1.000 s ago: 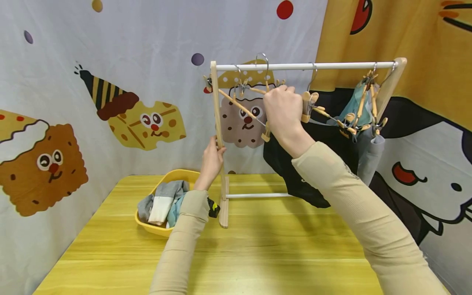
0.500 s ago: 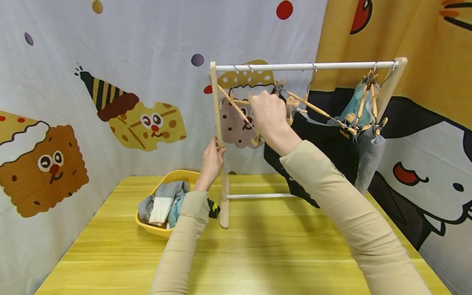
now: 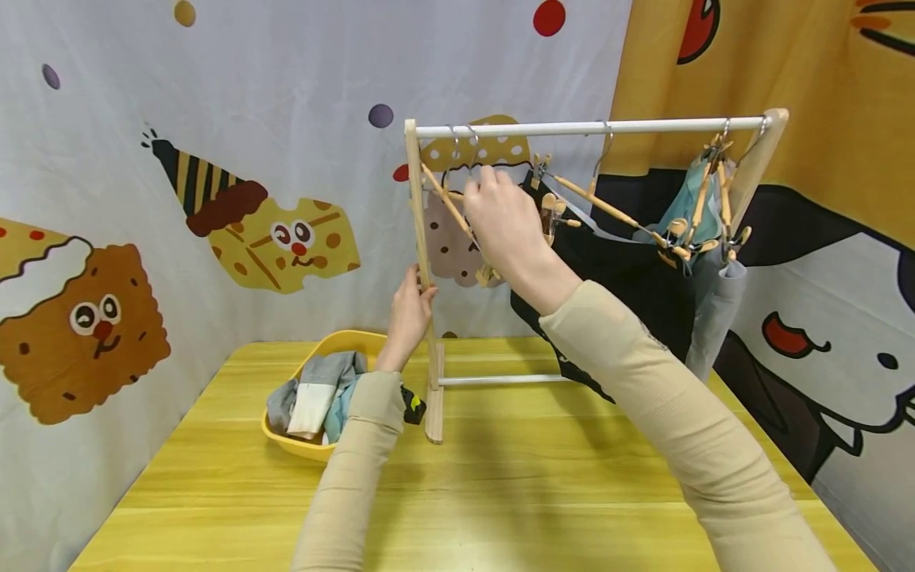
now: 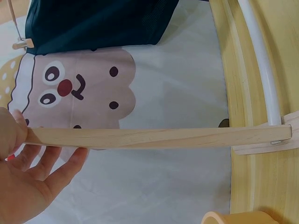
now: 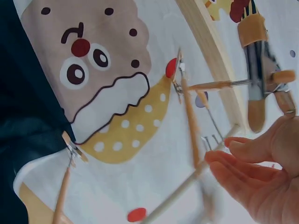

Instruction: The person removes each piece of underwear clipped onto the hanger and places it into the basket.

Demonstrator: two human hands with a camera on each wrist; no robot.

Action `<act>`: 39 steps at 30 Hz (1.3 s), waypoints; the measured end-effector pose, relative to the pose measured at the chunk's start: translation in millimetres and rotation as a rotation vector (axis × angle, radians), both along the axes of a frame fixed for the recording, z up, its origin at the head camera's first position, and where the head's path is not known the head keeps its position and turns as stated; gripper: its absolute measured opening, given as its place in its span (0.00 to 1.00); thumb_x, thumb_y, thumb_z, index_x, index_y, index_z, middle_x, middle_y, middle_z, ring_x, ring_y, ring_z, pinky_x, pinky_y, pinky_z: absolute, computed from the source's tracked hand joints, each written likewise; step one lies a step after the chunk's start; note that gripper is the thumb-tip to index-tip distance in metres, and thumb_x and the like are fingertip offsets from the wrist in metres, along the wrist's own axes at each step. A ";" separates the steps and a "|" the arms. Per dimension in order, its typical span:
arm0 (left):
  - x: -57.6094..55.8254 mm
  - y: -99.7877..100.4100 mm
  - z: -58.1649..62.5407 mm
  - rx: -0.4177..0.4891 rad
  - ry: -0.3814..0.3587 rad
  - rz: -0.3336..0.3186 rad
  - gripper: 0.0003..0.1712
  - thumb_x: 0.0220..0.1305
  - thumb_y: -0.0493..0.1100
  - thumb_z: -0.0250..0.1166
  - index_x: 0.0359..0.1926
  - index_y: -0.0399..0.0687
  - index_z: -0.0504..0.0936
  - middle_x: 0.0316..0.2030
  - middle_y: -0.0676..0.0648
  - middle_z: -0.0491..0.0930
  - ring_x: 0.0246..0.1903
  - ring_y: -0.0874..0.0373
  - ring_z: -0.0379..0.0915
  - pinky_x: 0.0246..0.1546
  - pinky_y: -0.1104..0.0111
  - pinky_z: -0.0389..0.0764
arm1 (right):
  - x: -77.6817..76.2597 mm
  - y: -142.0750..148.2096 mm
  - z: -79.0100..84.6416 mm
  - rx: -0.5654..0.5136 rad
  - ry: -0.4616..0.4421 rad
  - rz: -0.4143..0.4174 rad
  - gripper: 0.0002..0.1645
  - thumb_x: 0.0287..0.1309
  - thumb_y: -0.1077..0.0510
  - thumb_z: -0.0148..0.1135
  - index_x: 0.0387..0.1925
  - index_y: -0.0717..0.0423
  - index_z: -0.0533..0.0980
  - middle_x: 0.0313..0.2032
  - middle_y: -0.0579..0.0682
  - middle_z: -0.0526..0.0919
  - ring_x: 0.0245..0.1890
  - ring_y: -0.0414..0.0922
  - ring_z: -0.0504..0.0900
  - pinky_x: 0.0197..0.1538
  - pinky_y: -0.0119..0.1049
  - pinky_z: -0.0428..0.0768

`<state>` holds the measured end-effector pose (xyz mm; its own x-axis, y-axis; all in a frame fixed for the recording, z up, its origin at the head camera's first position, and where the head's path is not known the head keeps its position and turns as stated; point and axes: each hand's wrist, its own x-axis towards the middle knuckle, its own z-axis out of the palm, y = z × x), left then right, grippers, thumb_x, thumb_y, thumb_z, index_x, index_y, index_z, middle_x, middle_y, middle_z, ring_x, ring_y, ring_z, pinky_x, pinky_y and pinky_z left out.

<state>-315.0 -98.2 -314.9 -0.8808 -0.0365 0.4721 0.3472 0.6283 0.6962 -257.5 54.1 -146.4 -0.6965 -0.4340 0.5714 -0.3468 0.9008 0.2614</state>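
My left hand grips the left wooden post of a small clothes rack, thumb on one side and fingers on the other. My right hand is just below the rack's white top rod, beside the wooden clip hangers at its left part. In the right wrist view, the thumb and fingers come close together with a gap, nothing visible between them; a blurred hanger is just beside the fingertips. A large hanger clip is near that wrist camera. The hanger hooks sit on the rod.
Farther right, a black garment hangs from a clip hanger, with bluish and grey clothes beyond. A yellow basket of folded clothes stands left of the rack's foot. A patterned curtain backs the wooden table.
My right hand has moved left along the rod, and the hanger by it has shifted left; its hook came down onto the rod. My left hand has stayed on the post.
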 end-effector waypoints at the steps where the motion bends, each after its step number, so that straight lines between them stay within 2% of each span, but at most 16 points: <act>1: 0.1 0.0 -0.1 0.001 0.001 0.000 0.24 0.71 0.40 0.52 0.65 0.39 0.61 0.50 0.36 0.76 0.51 0.42 0.77 0.46 0.54 0.81 | 1.6 0.5 0.4 0.010 0.026 0.012 0.15 0.60 0.67 0.57 0.49 0.68 0.75 0.45 0.62 0.76 0.44 0.54 0.78 0.39 0.40 0.84; 5: -0.4 0.0 -0.7 -0.005 0.008 0.004 0.24 0.71 0.39 0.52 0.64 0.38 0.61 0.49 0.36 0.76 0.50 0.42 0.77 0.46 0.54 0.81 | 10.2 4.6 8.0 -0.005 0.118 0.052 0.13 0.61 0.69 0.55 0.47 0.68 0.76 0.43 0.62 0.77 0.42 0.54 0.79 0.38 0.41 0.84; 9: -1.0 0.0 -0.7 -0.007 0.009 0.010 0.25 0.70 0.39 0.53 0.65 0.38 0.61 0.50 0.36 0.76 0.51 0.42 0.77 0.47 0.54 0.81 | 15.2 15.7 22.2 -0.110 0.147 0.057 0.13 0.62 0.72 0.49 0.45 0.69 0.77 0.42 0.63 0.77 0.41 0.56 0.79 0.37 0.47 0.83; 15: -1.5 -1.2 -0.4 0.003 0.010 0.009 0.24 0.70 0.40 0.53 0.64 0.39 0.62 0.50 0.36 0.76 0.51 0.42 0.76 0.47 0.53 0.80 | 13.1 42.3 38.9 -0.312 0.065 -0.022 0.16 0.63 0.70 0.46 0.47 0.70 0.76 0.41 0.65 0.77 0.40 0.60 0.77 0.38 0.54 0.81; 19: -2.1 -0.9 -1.0 -0.002 0.015 0.010 0.24 0.70 0.40 0.53 0.64 0.39 0.62 0.50 0.36 0.76 0.51 0.42 0.77 0.48 0.53 0.80 | 4.9 61.7 41.1 -0.363 -0.025 -0.114 0.18 0.62 0.68 0.48 0.50 0.68 0.77 0.43 0.66 0.77 0.42 0.64 0.77 0.42 0.58 0.79; 23: -2.1 -0.3 -1.6 0.001 0.019 0.014 0.24 0.70 0.40 0.53 0.64 0.39 0.62 0.50 0.36 0.77 0.51 0.42 0.77 0.48 0.53 0.80 | -5.6 79.9 37.8 -0.359 -0.104 -0.183 0.16 0.63 0.65 0.46 0.40 0.68 0.79 0.38 0.67 0.78 0.38 0.65 0.77 0.36 0.57 0.78; 25: -1.8 -0.2 -1.8 0.001 0.017 0.013 0.25 0.70 0.40 0.53 0.64 0.39 0.62 0.51 0.36 0.76 0.51 0.42 0.77 0.48 0.53 0.80 | -10.1 87.5 35.4 -0.349 -0.142 -0.218 0.16 0.63 0.63 0.44 0.32 0.68 0.78 0.36 0.67 0.77 0.35 0.64 0.77 0.33 0.56 0.77; 27: -1.6 -0.2 -2.1 0.001 0.014 0.013 0.25 0.70 0.40 0.53 0.65 0.39 0.61 0.51 0.36 0.76 0.51 0.42 0.77 0.48 0.53 0.80 | -13.9 93.9 32.7 -0.331 -0.183 -0.263 0.18 0.64 0.62 0.44 0.28 0.67 0.77 0.35 0.67 0.76 0.34 0.64 0.77 0.32 0.55 0.77; 30: -1.6 -0.2 -2.4 -0.001 0.002 0.007 0.25 0.70 0.40 0.52 0.65 0.41 0.61 0.51 0.36 0.76 0.51 0.42 0.76 0.48 0.53 0.80 | -18.4 101.0 27.9 -0.283 -0.240 -0.341 0.17 0.63 0.60 0.45 0.30 0.67 0.77 0.37 0.67 0.76 0.37 0.64 0.76 0.36 0.58 0.77; 33: -1.3 -0.4 -2.4 0.000 -0.001 0.001 0.25 0.71 0.40 0.52 0.65 0.40 0.61 0.51 0.36 0.76 0.51 0.43 0.76 0.48 0.53 0.80 | -23.5 106.0 21.7 -0.216 -0.287 -0.399 0.18 0.63 0.58 0.47 0.38 0.70 0.76 0.38 0.68 0.75 0.40 0.65 0.76 0.40 0.59 0.77; 36: -0.8 -0.4 -1.9 0.000 0.003 0.002 0.24 0.71 0.40 0.53 0.65 0.40 0.61 0.50 0.36 0.76 0.51 0.43 0.76 0.48 0.53 0.80 | -28.7 110.2 14.6 -0.171 -0.325 -0.422 0.22 0.64 0.54 0.50 0.44 0.72 0.74 0.40 0.69 0.76 0.41 0.67 0.77 0.41 0.60 0.77; 39: -0.6 -0.5 -1.7 -0.004 0.009 0.003 0.24 0.71 0.40 0.53 0.65 0.41 0.61 0.50 0.36 0.76 0.51 0.43 0.76 0.47 0.53 0.80 | -33.2 114.5 7.9 -0.157 -0.338 -0.421 0.20 0.65 0.55 0.50 0.43 0.71 0.75 0.39 0.69 0.77 0.39 0.66 0.78 0.38 0.58 0.78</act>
<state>-315.7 -98.7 -316.6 -0.8764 -0.0371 0.4801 0.3515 0.6321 0.6906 -290.7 168.6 -138.5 -0.9467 -0.0069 0.3220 0.0096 0.9987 0.0497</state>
